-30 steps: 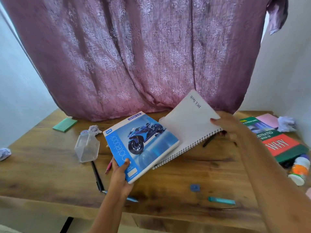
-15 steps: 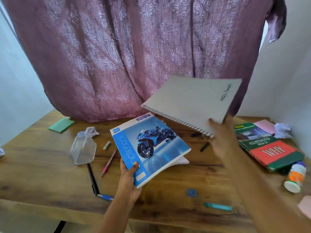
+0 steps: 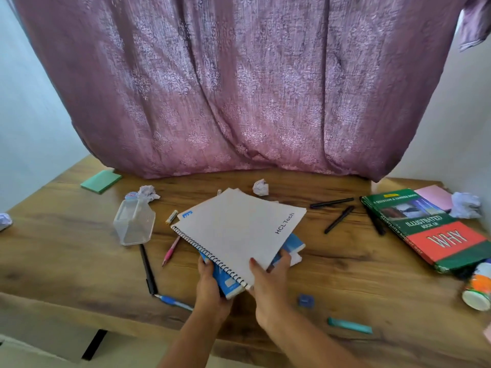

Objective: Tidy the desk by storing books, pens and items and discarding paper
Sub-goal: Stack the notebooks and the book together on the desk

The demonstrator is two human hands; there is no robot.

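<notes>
Two light, probably slippery books sit stacked mid-frame: the left hand (image 3: pixel 210 286) grips the blue notebook (image 3: pixel 225 284), and the right hand (image 3: pixel 268 286) pinches the spiral notebook (image 3: pixel 239 229) at its near edge.

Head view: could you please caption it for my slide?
Left hand and right hand hold a spiral notebook atop a blue notebook over a desk strewn with pens.

Mauve patterned curtain (image 3: pixel 239 88) behind wooden desk (image 3: pixel 345 274), pale walls (image 3: pixel 32 115) either side
</notes>
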